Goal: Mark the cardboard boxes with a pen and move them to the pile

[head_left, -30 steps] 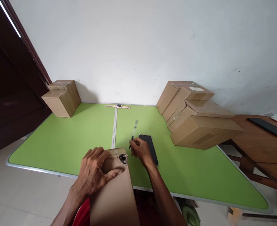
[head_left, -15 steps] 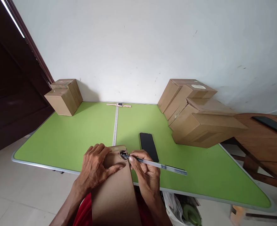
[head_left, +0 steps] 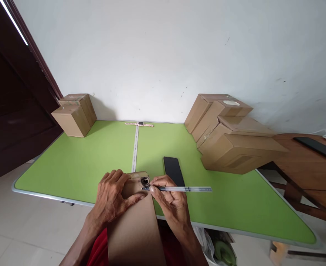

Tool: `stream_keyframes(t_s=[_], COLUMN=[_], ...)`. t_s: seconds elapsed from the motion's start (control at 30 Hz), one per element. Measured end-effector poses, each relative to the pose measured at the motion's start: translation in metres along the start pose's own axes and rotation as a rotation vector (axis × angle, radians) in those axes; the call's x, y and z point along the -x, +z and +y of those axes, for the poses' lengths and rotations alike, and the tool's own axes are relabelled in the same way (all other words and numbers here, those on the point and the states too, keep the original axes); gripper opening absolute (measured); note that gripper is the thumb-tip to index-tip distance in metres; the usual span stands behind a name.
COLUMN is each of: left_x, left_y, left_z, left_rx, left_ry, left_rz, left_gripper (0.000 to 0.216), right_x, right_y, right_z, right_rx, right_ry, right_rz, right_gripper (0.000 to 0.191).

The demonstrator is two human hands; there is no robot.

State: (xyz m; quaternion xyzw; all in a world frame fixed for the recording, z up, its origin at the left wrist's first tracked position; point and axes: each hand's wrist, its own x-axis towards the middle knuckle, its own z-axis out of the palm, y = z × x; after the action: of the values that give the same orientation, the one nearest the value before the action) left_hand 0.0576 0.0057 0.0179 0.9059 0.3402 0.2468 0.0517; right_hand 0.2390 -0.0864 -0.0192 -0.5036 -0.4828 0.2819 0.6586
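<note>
A long cardboard box [head_left: 135,229] points away from me, its far end at the near edge of the green table. My left hand [head_left: 111,195] grips its left side, thumb lying across the top face. Near the far right corner is a ragged, black-inked hole [head_left: 144,181]. Between the thumb and fingers of my right hand [head_left: 171,199] is a clear-barrelled pen [head_left: 196,189]. The pen lies nearly level, its dark tip at the near edge of the hole. Just beyond my right hand a black smartphone [head_left: 174,168] rests on the table.
Several cardboard boxes [head_left: 232,136] are stacked at the right back of the green table [head_left: 96,159], two smaller ones [head_left: 74,116] at the left back. A pink-strapped watch [head_left: 140,123] lies by the wall. On the right, a wooden table [head_left: 298,166] bears a dark device [head_left: 318,147].
The pen's tip has moved out of the hole to its near edge. Its back end has swung up, so it lies more level. My left hand and the box have stayed put.
</note>
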Motion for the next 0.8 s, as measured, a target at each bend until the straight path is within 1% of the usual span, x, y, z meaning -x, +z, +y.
stream_keyframes(t_s=[0.07, 0.13, 0.2, 0.27, 0.33, 0.4, 0.47, 0.57, 0.7, 0.8], left_x=[0.001, 0.001, 0.002, 0.003, 0.003, 0.004, 0.005, 0.006, 0.006, 0.007], left_y=[0.001, 0.002, 0.003, 0.005, 0.005, 0.006, 0.006, 0.007, 0.007, 0.005], left_z=[-0.001, -0.001, -0.002, -0.003, -0.003, -0.004, -0.005, -0.007, -0.009, -0.010], left_rx=[-0.002, -0.003, -0.003, -0.004, -0.004, -0.007, -0.011, -0.010, -0.001, 0.000], left_ry=[-0.005, -0.012, -0.016, -0.019, -0.017, -0.013, -0.009, 0.002, 0.023, 0.021], left_rz=[-0.004, -0.009, -0.011, -0.012, -0.010, 0.002, 0.021, 0.050, 0.072, 0.082], left_gripper=[0.047, 0.049, 0.050, 0.049, 0.049, 0.048, 0.046, 0.042, 0.043, 0.042], right_x=[-0.005, -0.016, -0.034, -0.057, -0.080, -0.100, -0.114, -0.123, -0.121, -0.108], right_y=[-0.008, -0.019, -0.029, -0.036, -0.037, -0.033, -0.026, -0.017, -0.011, -0.014], right_z=[0.000, 0.003, 0.010, 0.022, 0.038, 0.055, 0.071, 0.083, 0.081, 0.070], right_rx=[-0.013, -0.025, 0.071, 0.274, 0.493, 0.646, 0.801, 0.972, 1.093, 1.158], right_ry=[0.115, 0.227, 0.326, 0.429, 0.535, 0.608, 0.659, 0.702, 0.708, 0.672], right_rz=[-0.014, 0.018, 0.008, -0.076, -0.168, -0.191, -0.182, -0.167, -0.157, -0.119], right_gripper=[0.023, 0.034, 0.039, 0.035, 0.026, 0.020, 0.019, 0.031, 0.032, 0.029])
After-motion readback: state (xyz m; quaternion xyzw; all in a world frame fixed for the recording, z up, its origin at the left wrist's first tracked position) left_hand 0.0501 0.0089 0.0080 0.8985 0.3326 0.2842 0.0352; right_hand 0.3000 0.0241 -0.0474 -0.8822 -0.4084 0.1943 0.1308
